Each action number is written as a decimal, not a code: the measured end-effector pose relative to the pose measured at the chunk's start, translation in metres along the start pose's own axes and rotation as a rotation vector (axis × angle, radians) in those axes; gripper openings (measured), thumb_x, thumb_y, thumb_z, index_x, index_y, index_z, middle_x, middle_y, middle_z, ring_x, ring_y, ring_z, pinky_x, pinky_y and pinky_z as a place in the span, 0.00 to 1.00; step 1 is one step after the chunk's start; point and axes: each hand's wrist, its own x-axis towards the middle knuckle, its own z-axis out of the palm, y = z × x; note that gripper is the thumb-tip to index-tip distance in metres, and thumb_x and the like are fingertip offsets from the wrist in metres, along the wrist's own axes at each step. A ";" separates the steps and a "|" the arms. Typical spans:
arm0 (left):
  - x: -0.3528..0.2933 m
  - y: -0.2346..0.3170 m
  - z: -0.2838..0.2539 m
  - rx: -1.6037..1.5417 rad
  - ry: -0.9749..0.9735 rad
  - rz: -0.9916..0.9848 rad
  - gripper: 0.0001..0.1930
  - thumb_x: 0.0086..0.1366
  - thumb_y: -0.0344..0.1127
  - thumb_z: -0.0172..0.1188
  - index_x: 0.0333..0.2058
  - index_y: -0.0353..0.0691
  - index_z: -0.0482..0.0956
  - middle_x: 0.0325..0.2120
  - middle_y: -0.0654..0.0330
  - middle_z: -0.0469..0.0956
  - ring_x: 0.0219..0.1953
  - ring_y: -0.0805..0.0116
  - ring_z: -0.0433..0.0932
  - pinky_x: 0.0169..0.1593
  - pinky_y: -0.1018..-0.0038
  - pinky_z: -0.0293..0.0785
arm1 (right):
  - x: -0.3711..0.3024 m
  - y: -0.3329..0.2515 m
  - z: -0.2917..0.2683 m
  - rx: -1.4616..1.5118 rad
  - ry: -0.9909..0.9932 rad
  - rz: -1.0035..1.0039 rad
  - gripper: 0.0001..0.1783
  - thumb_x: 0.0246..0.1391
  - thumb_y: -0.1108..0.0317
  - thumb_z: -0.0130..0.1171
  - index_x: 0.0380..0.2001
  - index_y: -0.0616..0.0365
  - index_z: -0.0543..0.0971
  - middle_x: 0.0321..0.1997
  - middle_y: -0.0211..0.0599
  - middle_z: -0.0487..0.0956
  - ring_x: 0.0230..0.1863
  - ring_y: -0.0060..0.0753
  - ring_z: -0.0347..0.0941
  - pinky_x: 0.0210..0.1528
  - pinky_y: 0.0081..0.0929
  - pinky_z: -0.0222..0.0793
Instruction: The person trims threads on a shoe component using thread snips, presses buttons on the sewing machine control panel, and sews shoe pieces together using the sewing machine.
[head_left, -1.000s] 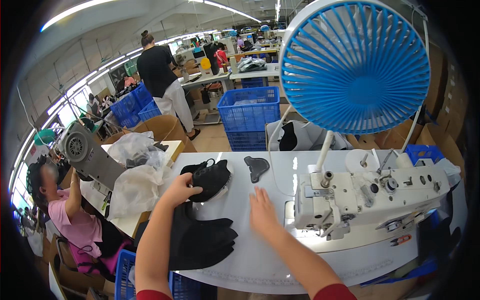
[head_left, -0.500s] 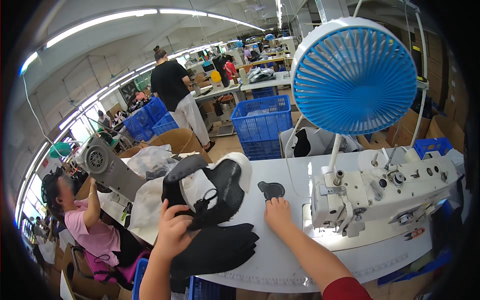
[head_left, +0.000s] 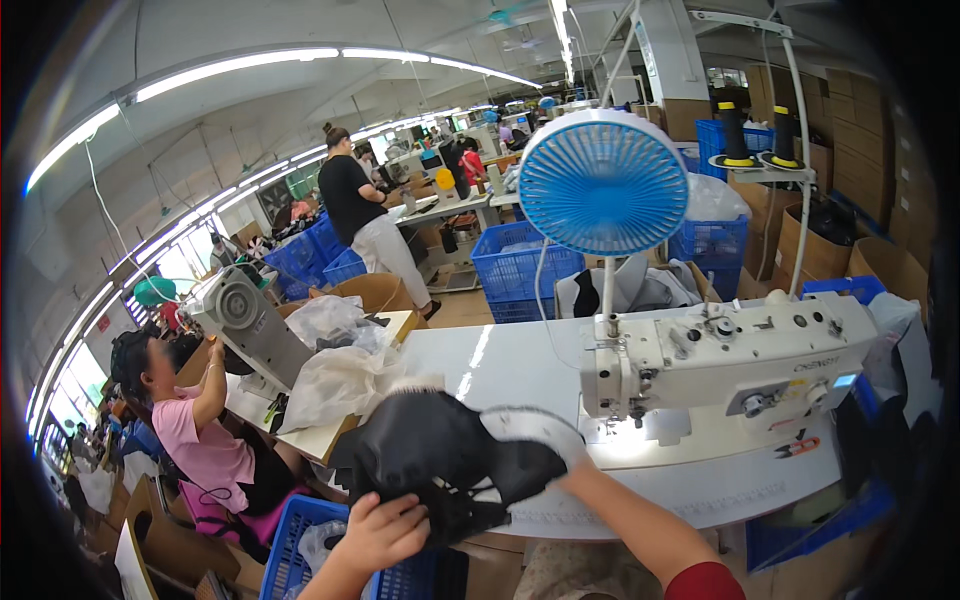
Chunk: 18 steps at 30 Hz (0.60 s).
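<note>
A black shoe upper (head_left: 425,440) with a white edge hangs over the near left part of the white sewing table (head_left: 690,495). My left hand (head_left: 385,535) is closed on its lower edge, fingers bent over the black material. My right hand (head_left: 572,472) reaches in from the right to the pale end of the upper, which hides its fingers. Right of my hands stands a white sewing machine (head_left: 730,370), its needle area lit. Orange-handled thread snips (head_left: 798,448) lie on the table by the machine.
A blue fan (head_left: 605,182) rises behind the machine. Left, a person in pink (head_left: 215,435) sits at another sewing machine (head_left: 245,325), near plastic bags (head_left: 340,370). A blue basket (head_left: 285,555) is below my left arm; another blue basket (head_left: 515,265) stands beyond the table.
The shoe upper has moved down toward me and turned over. My right hand has left the small black piece on the table and come to the upper. The view has shifted.
</note>
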 end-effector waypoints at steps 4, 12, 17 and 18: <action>-0.017 0.035 -0.009 -0.043 -0.010 0.027 0.07 0.55 0.35 0.57 0.33 0.56 0.74 0.40 0.72 0.80 0.48 0.76 0.74 0.67 0.64 0.46 | -0.001 -0.103 -0.065 0.916 -0.147 0.445 0.15 0.63 0.61 0.53 0.37 0.64 0.80 0.36 0.32 0.80 0.39 0.18 0.73 0.45 0.20 0.69; -0.015 0.070 0.008 -0.214 0.001 0.145 0.07 0.54 0.34 0.57 0.33 0.56 0.74 0.41 0.71 0.80 0.50 0.75 0.74 0.68 0.65 0.45 | -0.029 -0.171 -0.153 0.510 -0.209 -0.027 0.04 0.51 0.72 0.64 0.30 0.57 0.79 0.36 0.25 0.77 0.41 0.20 0.71 0.42 0.19 0.67; -0.008 0.075 0.007 -0.157 -0.052 0.213 0.07 0.54 0.35 0.57 0.33 0.57 0.74 0.40 0.72 0.80 0.49 0.75 0.73 0.67 0.66 0.45 | -0.042 -0.185 -0.197 0.726 -0.304 0.238 0.08 0.52 0.66 0.65 0.30 0.60 0.80 0.29 0.27 0.78 0.30 0.18 0.71 0.35 0.19 0.67; -0.008 0.076 0.009 -0.169 -0.048 0.216 0.07 0.54 0.35 0.57 0.33 0.57 0.74 0.40 0.72 0.80 0.49 0.75 0.73 0.67 0.66 0.45 | -0.046 -0.189 -0.200 0.571 -0.390 0.224 0.12 0.56 0.62 0.62 0.31 0.62 0.80 0.28 0.28 0.78 0.29 0.18 0.71 0.35 0.19 0.68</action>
